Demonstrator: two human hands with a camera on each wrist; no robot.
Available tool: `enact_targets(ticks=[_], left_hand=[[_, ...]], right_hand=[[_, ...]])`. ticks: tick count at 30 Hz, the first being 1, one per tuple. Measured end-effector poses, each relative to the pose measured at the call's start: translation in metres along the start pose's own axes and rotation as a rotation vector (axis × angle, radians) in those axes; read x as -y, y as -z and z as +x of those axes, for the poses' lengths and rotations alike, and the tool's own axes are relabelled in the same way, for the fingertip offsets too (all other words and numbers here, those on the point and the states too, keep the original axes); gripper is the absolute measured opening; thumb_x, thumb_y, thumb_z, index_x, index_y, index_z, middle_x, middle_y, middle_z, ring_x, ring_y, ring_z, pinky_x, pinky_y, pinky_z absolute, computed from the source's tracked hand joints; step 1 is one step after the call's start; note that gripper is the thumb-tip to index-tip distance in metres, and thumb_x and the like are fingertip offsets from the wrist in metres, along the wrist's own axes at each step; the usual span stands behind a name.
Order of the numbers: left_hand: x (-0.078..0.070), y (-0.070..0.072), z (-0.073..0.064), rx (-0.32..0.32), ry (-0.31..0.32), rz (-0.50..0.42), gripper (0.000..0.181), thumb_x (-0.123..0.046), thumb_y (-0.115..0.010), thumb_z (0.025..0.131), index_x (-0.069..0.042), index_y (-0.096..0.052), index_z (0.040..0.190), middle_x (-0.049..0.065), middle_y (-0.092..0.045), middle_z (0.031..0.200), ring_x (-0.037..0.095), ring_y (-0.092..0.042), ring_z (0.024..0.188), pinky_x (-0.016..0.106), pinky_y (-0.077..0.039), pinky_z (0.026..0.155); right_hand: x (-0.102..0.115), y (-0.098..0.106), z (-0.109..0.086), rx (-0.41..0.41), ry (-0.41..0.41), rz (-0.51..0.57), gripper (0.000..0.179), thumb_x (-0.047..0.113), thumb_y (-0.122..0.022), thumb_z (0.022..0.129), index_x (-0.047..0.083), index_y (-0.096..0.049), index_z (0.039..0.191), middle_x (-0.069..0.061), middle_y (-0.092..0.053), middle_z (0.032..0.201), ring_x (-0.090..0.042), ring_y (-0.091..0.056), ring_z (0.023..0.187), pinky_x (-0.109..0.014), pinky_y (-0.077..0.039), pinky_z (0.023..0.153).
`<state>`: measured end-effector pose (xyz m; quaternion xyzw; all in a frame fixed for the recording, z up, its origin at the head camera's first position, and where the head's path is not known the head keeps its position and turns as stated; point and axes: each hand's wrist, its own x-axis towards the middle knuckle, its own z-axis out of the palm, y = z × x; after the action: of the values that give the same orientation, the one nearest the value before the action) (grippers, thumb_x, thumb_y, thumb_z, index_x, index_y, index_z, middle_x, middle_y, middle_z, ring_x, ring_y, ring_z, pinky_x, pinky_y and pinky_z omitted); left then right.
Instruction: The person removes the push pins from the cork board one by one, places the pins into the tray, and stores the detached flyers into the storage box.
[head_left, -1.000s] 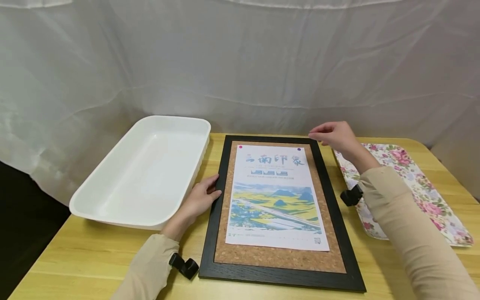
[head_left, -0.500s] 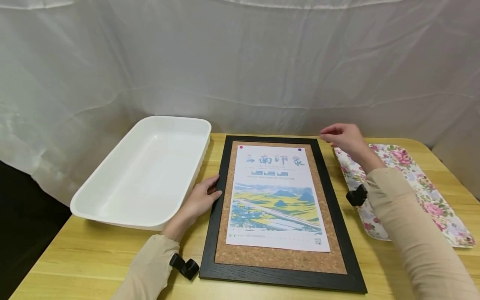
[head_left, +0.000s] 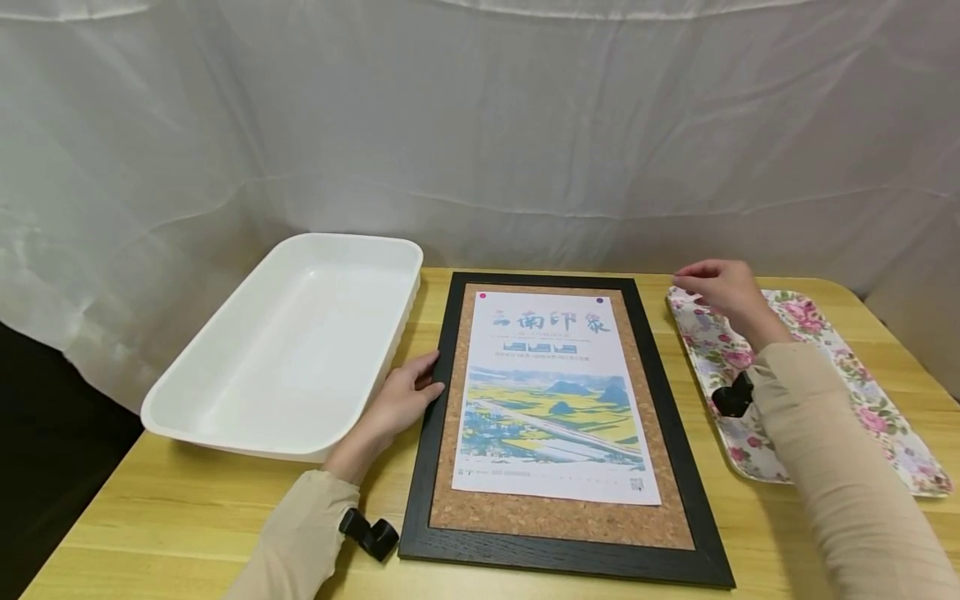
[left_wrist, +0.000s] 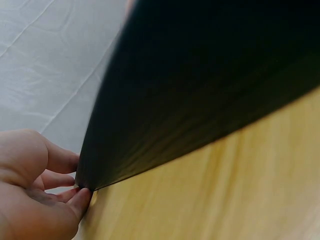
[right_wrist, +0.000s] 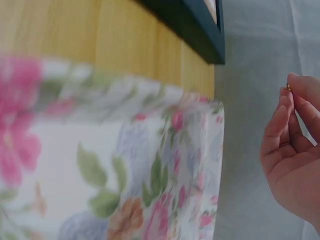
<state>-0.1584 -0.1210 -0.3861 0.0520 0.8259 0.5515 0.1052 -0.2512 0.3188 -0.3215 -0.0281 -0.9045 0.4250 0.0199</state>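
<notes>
A black-framed cork board (head_left: 558, 518) lies flat on the table, bearing a printed landscape poster (head_left: 553, 417). A pink thumbtack (head_left: 482, 296) and a purple thumbtack (head_left: 600, 301) sit at the poster's upper corners. At the frame's left side, my left hand (head_left: 401, 402) holds the edge with thumb and bent fingers; the left wrist view shows the fingertips against the dark edge. Over the far left corner of a floral tray (head_left: 862, 433), my right hand (head_left: 723, 292) pinches a thumbtack (right_wrist: 288, 87) between thumb and index finger. Just a small gold-coloured part of it shows.
A deep white plastic basin (head_left: 285, 350) stands at the left, close to my left forearm. Behind the wooden table (head_left: 202, 508) hangs a grey-white cloth (head_left: 525, 133). The tray lies right of the board, under my right forearm.
My right hand has moved right, from the board's far right corner to above the tray's far left corner. The left hand and the board have stayed put.
</notes>
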Motion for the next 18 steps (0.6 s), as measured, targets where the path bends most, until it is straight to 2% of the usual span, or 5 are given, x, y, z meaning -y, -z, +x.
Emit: enact_targets(ticks=[6, 12, 18], left_hand=[[0.0, -0.001, -0.001, 0.001, -0.001, -0.001, 0.056, 0.001, -0.052, 0.098, 0.004, -0.029, 0.149, 0.025, -0.039, 0.146, 0.036, -0.04, 0.132, 0.045, -0.041, 0.102], [0.0, -0.001, -0.001, 0.001, 0.006, -0.004, 0.056, 0.001, -0.052, 0.098, 0.003, -0.029, 0.149, 0.025, -0.041, 0.144, 0.035, -0.042, 0.131, 0.045, -0.042, 0.102], [-0.001, 0.0, -0.001, 0.007, 0.001, -0.006, 0.056, 0.0, -0.052, 0.098, 0.003, -0.029, 0.15, 0.024, -0.041, 0.144, 0.035, -0.042, 0.131, 0.045, -0.042, 0.101]], right_hand=[[-0.016, 0.007, -0.003, 0.0, -0.021, -0.033, 0.055, 0.042, -0.06, 0.094, -0.006, -0.061, 0.121, -0.016, -0.06, 0.112, -0.028, -0.053, 0.095, -0.034, -0.05, 0.072], [-0.031, 0.013, 0.0, -0.006, -0.059, -0.061, 0.049, 0.036, -0.061, 0.095, -0.006, -0.06, 0.121, -0.02, -0.061, 0.11, -0.023, -0.057, 0.086, -0.033, -0.051, 0.067], [-0.041, 0.021, 0.002, 0.014, -0.094, -0.037, 0.051, 0.038, -0.062, 0.094, -0.007, -0.058, 0.12, -0.019, -0.06, 0.11, -0.019, -0.058, 0.086, -0.034, -0.05, 0.07]])
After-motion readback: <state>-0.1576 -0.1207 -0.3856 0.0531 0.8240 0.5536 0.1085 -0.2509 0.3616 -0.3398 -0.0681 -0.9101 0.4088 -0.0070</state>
